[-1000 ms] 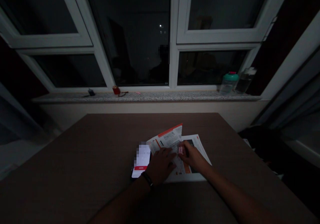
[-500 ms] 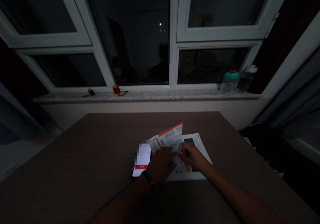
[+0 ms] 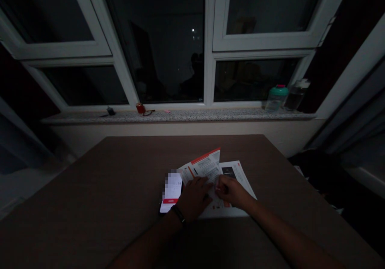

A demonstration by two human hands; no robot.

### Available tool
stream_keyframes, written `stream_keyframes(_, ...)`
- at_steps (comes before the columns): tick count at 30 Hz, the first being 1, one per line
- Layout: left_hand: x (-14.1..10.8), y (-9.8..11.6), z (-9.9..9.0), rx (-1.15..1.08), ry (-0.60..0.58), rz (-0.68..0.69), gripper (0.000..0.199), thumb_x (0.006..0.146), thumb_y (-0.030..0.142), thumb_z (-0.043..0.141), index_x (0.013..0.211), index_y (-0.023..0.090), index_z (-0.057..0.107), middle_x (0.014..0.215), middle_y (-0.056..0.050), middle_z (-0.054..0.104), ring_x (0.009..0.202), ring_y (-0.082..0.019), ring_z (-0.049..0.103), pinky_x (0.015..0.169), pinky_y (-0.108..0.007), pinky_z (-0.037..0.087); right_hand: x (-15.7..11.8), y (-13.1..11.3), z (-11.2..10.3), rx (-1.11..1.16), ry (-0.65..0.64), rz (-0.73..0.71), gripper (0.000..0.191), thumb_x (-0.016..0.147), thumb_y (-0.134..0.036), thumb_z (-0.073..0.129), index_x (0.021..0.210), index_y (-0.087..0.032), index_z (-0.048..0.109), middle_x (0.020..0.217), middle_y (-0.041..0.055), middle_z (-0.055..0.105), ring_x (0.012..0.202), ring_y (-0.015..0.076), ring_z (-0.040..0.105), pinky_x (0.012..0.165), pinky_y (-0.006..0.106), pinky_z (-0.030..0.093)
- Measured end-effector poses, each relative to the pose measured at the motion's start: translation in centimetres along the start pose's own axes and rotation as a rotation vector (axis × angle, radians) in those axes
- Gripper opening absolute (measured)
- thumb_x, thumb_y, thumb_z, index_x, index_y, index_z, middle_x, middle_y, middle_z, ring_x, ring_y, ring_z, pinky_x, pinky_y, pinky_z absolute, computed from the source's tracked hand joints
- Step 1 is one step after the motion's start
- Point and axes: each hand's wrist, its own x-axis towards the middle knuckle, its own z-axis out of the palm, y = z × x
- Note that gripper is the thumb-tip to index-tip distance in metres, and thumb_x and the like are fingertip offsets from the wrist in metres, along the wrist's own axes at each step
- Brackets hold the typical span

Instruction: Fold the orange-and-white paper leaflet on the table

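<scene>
At right, the clear bottle [image 3: 277, 100] with a teal lid stands beside another bottle [image 3: 296, 96] on the windowsill [image 3: 192, 116]; their contents are unclear. On the brown table [image 3: 135, 160], lower centre, the left hand [image 3: 195, 197] presses the printed paper [image 3: 201, 167], fingers slightly spread; the right hand [image 3: 233, 191] curls, pinching something small and pink.

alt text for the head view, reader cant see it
In dim light, a left hand rests on a printed leaflet while the right hand pinches a small thing; a lit phone lies beside them on a table.
</scene>
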Motion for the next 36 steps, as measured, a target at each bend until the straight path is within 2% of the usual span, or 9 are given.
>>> stream_keyframes(3, 0.0, 0.0, 0.0, -0.007, -0.002, -0.004, 0.042, 0.091, 0.028, 0.060, 0.133, 0.027, 0.051, 0.143, -0.006, 0.046, 0.131, -0.029, 0.037, 0.103, -0.048, 0.035, 0.2, 0.3, 0.1, -0.002, 0.040, 0.033, 0.019, 0.075, -0.012, 0.062, 0.073, -0.021, 0.046, 0.068, -0.0047, 0.050, 0.059, 0.0111, 0.047, 0.054, 0.021, 0.034)
stream_keyframes(9, 0.0, 0.2, -0.4, -0.010, -0.011, -0.005, 0.043, 0.092, 0.028, 0.058, 0.134, 0.028, 0.050, 0.143, -0.006, 0.046, 0.130, -0.029, 0.039, 0.103, -0.047, 0.036, -0.3, -0.7, -0.5, 0.034, -0.136, -0.064, 0.023, 0.074, -0.015, 0.067, 0.068, -0.020, 0.046, 0.071, -0.0040, 0.053, 0.062, 0.0111, 0.049, 0.055, 0.021, 0.034)
stream_keyframes(13, 0.0, 0.4, -0.7, -0.007, -0.024, -0.015, 0.042, 0.091, 0.028, 0.059, 0.133, 0.028, 0.051, 0.142, -0.006, 0.047, 0.129, -0.029, 0.039, 0.103, -0.047, 0.035, -0.4, -1.1, -0.6, 0.037, -0.159, -0.068, 0.024, 0.074, -0.016, 0.067, 0.067, -0.021, 0.045, 0.072, -0.0035, 0.053, 0.063, 0.0117, 0.050, 0.056, 0.021, 0.034)
stream_keyframes(15, 0.0, 0.4, -0.7, -0.008, -0.026, -0.015, 0.042, 0.091, 0.028, 0.059, 0.132, 0.027, 0.051, 0.143, -0.006, 0.046, 0.130, -0.029, 0.039, 0.103, -0.047, 0.036, -0.3, -0.9, -0.5, 0.013, -0.131, -0.050, 0.022, 0.074, -0.016, 0.066, 0.069, -0.021, 0.046, 0.072, -0.0035, 0.053, 0.064, 0.0121, 0.050, 0.057, 0.021, 0.035)
stream_keyframes(19, 0.1, 0.3, -0.4, -0.007, -0.029, -0.013, 0.042, 0.091, 0.029, 0.060, 0.132, 0.026, 0.052, 0.144, -0.006, 0.045, 0.132, -0.030, 0.037, 0.104, -0.048, 0.035, 0.1, 0.0, 0.0, -0.024, 0.027, 0.052, 0.018, 0.077, -0.014, 0.061, 0.073, -0.021, 0.046, 0.068, -0.0040, 0.052, 0.061, 0.0124, 0.048, 0.056, 0.022, 0.035)
stream_keyframes(21, 0.1, 0.2, -0.3, -0.007, -0.033, -0.014, 0.042, 0.090, 0.028, 0.061, 0.132, 0.025, 0.052, 0.144, -0.007, 0.045, 0.132, -0.030, 0.036, 0.104, -0.049, 0.035, 0.2, 0.3, 0.2, -0.023, 0.059, 0.080, 0.018, 0.077, -0.014, 0.061, 0.073, -0.021, 0.046, 0.066, -0.0045, 0.051, 0.060, 0.0123, 0.048, 0.055, 0.021, 0.035)
stream_keyframes(29, 0.0, 0.4, -0.6, -0.009, -0.025, -0.012, 0.044, 0.091, 0.026, 0.060, 0.134, 0.028, 0.050, 0.144, -0.006, 0.044, 0.131, -0.029, 0.037, 0.103, -0.048, 0.035, -0.2, -1.1, -0.5, 0.032, -0.161, -0.026, 0.018, 0.072, -0.016, 0.068, 0.070, -0.020, 0.050, 0.071, -0.0038, 0.055, 0.062, 0.0108, 0.049, 0.055, 0.020, 0.035)
stream_keyframes(36, 0.0, 0.2, -0.2, 0.003, -0.014, 0.003, 0.041, 0.092, 0.029, 0.057, 0.133, 0.027, 0.050, 0.143, -0.006, 0.045, 0.131, -0.030, 0.037, 0.102, -0.048, 0.036, -0.2, -1.0, -0.5, 0.024, -0.119, 0.010, 0.014, 0.075, -0.016, 0.067, 0.077, -0.021, 0.053, 0.069, -0.0045, 0.054, 0.061, 0.0115, 0.051, 0.055, 0.020, 0.036)
